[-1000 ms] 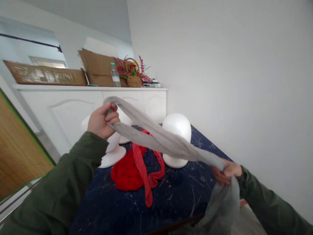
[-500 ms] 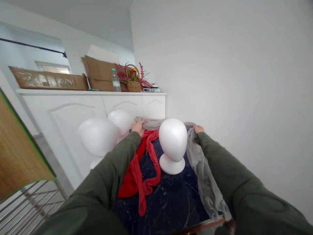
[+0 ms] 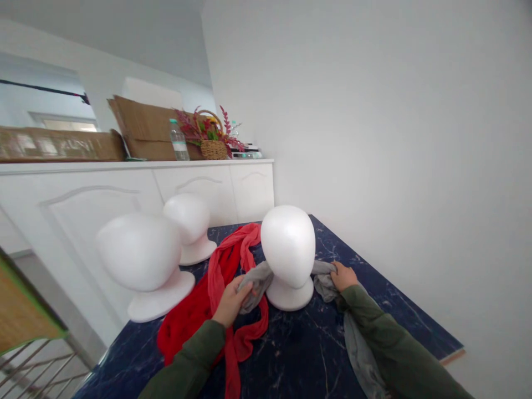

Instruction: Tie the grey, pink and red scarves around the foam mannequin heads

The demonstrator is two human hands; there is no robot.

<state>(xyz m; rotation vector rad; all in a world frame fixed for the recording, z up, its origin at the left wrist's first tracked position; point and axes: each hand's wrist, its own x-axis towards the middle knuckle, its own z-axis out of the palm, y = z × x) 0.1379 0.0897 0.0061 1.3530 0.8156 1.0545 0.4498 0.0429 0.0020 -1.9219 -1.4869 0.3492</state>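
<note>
A white foam mannequin head [image 3: 288, 244] stands upright on the dark marbled table [image 3: 299, 343]. Behind its neck runs a thin grey scarf [image 3: 258, 277], coming out on both sides. On the left of the neck, my left hand [image 3: 233, 300] is closed on the scarf. My right hand [image 3: 344, 276] grips it on the other side, and a long end hangs down under my right forearm. A red scarf [image 3: 187, 316] lies heaped on the table, partly behind my left hand and sleeve.
Two more white mannequin heads [image 3: 139, 252] stand at the left. Beyond the table is a white cabinet [image 3: 199, 185], with cardboard boxes [image 3: 145, 124], a plastic bottle [image 3: 178, 141] and a flower basket [image 3: 214, 148] on top. A wall rises along the right. A metal rack [image 3: 37, 368] is at lower left.
Both hands have come down and nearer, drawing the grey scarf from behind the mannequin head to around the back of its neck. The view has shifted slightly.
</note>
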